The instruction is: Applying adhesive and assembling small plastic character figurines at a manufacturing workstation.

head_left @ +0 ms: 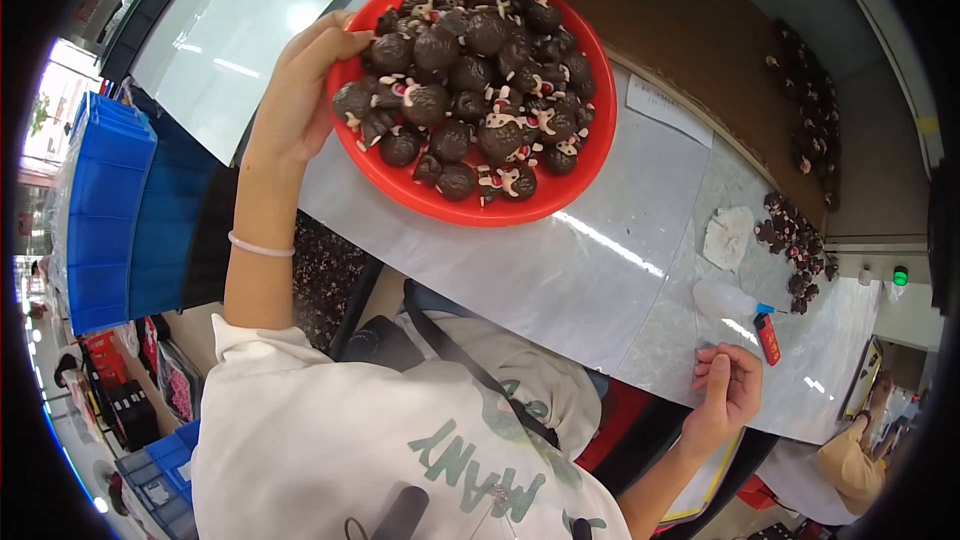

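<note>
My left hand (pixel 308 80) grips the left rim of a round red plastic bowl (pixel 470 215), its thumb over the edge. Small dark brown rounded figures (pixel 435 48) with cream and red bits fill the bowl, which is above the grey table. At the table's front edge, my right hand (pixel 730 382) has its fingers curled and thumb bent in; whatever it may hold is hidden. Just beyond it lie a red lighter-like piece (pixel 767 338) with a dark end and a clear bottle (pixel 725 300) with a blue tip.
Loose brown pieces (pixel 790 240) lie beside a crumpled white tissue (pixel 728 238) on the table (pixel 600 270). A brown-floored open compartment (pixel 650 0) behind holds more brown figures (pixel 810 110). Blue bins (pixel 105 210) stand at left; another person's sleeve (pixel 850 465) shows far right.
</note>
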A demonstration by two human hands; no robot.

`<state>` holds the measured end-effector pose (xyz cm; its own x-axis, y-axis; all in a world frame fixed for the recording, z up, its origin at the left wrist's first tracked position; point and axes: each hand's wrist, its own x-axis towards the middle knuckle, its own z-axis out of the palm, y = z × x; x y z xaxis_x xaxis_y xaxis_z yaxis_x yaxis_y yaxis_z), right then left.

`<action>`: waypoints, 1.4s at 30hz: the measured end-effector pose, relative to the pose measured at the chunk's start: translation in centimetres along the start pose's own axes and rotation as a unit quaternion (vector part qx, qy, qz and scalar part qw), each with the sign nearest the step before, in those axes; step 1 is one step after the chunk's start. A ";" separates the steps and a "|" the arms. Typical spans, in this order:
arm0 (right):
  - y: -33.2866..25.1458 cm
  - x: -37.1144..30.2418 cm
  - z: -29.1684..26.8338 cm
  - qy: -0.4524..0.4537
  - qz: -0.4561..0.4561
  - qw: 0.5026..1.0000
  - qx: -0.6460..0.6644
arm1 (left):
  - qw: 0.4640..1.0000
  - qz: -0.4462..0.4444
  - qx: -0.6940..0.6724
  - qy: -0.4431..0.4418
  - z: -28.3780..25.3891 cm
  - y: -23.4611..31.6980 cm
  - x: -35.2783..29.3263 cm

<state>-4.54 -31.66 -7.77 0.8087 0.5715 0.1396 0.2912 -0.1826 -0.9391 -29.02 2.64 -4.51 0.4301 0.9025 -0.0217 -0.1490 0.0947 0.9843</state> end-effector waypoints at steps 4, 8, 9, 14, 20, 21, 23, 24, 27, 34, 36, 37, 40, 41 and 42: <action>0.0 0.0 0.3 -0.002 0.000 1.000 -0.027 | 0.993 0.018 -0.106 0.058 -2.4 0.6 -2.5; 0.3 0.0 0.5 -0.011 0.011 0.999 -0.033 | 0.968 0.096 -0.133 0.193 -6.7 2.6 -7.1; 0.2 0.0 0.4 0.013 0.002 0.999 -0.045 | 0.943 0.113 -0.101 0.296 -8.1 2.9 -8.8; 0.5 0.3 1.0 0.031 -0.041 0.996 -0.076 | 0.926 0.159 -0.166 0.299 -16.5 3.3 -20.4; 0.7 0.5 1.6 0.020 -0.050 0.993 -0.107 | 0.866 0.141 -0.075 0.473 -26.7 -3.7 -33.3; 0.8 0.5 1.5 0.026 -0.051 0.992 -0.112 | 0.852 0.150 -0.023 0.502 -26.9 -5.1 -33.9; 1.0 0.7 1.4 0.025 -0.052 0.993 -0.107 | 0.838 0.122 0.007 0.532 -28.9 -8.2 -35.2; 1.0 0.6 1.4 0.034 -0.059 0.992 -0.108 | 0.838 0.109 -0.032 0.533 -30.6 -11.3 -35.9; 1.2 0.9 1.2 0.039 -0.071 0.991 -0.110 | 0.804 0.058 -0.017 0.592 -32.5 -17.7 -35.5; 2.2 1.8 0.4 0.026 -0.080 0.990 -0.114 | 0.784 -0.095 -0.018 0.613 -34.9 -28.5 -30.4; 2.3 1.9 0.2 0.030 -0.085 0.987 -0.131 | 0.779 -0.128 -0.012 0.614 -36.3 -31.3 -28.7; 2.1 1.8 0.1 0.031 -0.088 0.986 -0.137 | 0.780 -0.133 -0.016 0.612 -36.2 -32.0 -27.7; 2.0 1.8 0.4 0.039 -0.094 0.983 -0.151 | 0.730 -0.115 -0.026 0.673 -39.0 -35.4 -26.5; 2.1 1.8 0.5 0.040 -0.090 0.983 -0.154 | 0.729 -0.119 -0.026 0.673 -40.4 -36.6 -26.3; 2.0 1.7 0.4 0.043 -0.086 0.983 -0.157 | 0.710 -0.130 -0.020 0.692 -40.8 -36.8 -25.8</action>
<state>-2.78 -30.69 -9.51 0.7697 0.5482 0.3271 0.5602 -0.3343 -0.7579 -70.97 -6.98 -47.36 -0.8343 0.3990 -0.3804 -0.2615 0.3210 0.9103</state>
